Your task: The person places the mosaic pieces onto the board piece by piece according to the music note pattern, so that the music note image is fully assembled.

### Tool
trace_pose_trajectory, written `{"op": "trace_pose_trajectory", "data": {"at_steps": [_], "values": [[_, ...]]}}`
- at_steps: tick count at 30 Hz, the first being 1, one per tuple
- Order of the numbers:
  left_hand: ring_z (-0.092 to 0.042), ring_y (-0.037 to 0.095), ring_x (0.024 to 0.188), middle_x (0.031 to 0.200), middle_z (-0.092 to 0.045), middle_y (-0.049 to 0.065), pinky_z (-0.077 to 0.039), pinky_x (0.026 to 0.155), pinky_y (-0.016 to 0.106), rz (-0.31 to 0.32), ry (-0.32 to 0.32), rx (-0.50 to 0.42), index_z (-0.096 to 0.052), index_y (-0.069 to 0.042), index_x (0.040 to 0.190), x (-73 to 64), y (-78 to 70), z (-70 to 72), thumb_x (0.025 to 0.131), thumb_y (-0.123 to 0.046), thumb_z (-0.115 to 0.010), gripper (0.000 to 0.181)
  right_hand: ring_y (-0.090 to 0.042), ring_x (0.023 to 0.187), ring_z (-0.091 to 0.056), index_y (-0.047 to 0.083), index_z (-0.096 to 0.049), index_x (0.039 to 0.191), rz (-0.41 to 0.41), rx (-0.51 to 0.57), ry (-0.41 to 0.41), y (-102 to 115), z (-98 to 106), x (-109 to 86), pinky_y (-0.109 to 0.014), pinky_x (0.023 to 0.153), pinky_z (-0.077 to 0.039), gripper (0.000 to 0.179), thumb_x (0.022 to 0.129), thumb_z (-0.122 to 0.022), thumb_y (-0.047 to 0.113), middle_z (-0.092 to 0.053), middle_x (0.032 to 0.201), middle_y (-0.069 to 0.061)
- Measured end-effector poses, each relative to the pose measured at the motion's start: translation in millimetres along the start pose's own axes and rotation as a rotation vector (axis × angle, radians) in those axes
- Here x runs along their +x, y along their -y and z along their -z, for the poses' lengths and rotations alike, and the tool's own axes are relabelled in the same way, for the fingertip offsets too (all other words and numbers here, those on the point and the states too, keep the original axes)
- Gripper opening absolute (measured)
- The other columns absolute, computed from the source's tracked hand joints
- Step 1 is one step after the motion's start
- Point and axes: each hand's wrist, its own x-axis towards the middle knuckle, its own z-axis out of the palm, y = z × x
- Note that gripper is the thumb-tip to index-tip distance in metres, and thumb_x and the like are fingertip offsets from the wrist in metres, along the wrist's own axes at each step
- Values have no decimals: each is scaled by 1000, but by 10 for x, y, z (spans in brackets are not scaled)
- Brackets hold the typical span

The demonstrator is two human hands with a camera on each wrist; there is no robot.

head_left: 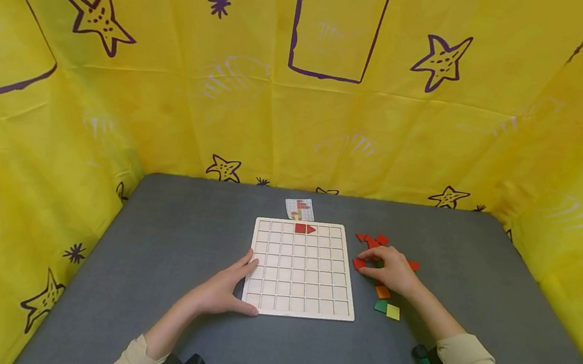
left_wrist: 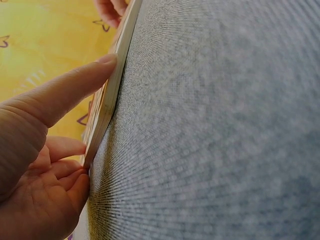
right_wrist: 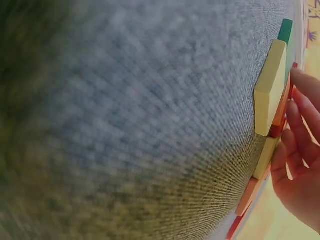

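Observation:
A white square grid board (head_left: 301, 280) lies on the grey table, bearing a red square tile (head_left: 300, 228) and a red triangle tile (head_left: 311, 229) in its far row. My left hand (head_left: 224, 289) rests at the near left corner, thumb on the front edge and fingers along the left edge. In the left wrist view the straight thumb (left_wrist: 80, 87) touches the board's side. Right of the board, my right hand (head_left: 390, 270) pinches a red tile (head_left: 358, 264) between thumb and forefinger, low over the pile. Its palm hides some of the pieces.
Around the right hand lie more red tiles (head_left: 382, 240), an orange tile (head_left: 382, 292), a green rounded tile (head_left: 381, 306) and a yellow square (head_left: 392, 312). A printed pattern card (head_left: 300, 208) lies just beyond the board. Yellow cloth (head_left: 319, 131) hangs behind the table.

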Motion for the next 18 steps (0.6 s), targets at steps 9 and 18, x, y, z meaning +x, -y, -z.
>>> {"op": "trace_pose_trajectory", "data": {"at_steps": [9,18], "values": [[-18,33,145,160,-8,13,-26,110,54,5,6,-3,-25,-5,150,2,5,-2,68,-41,-83,106,-18,92,-50,20,-72,96,-34,5,-4,6,-16,26,-35,79,-41,26,76,-79,34,-68,91,5],[-18,32,145,160,-8,12,-25,110,53,8,5,-8,-25,-6,150,7,13,-4,68,-40,-84,107,-17,93,-56,23,-71,99,-94,128,-44,126,-74,119,-35,80,-45,30,76,-78,42,-69,95,6]]}}
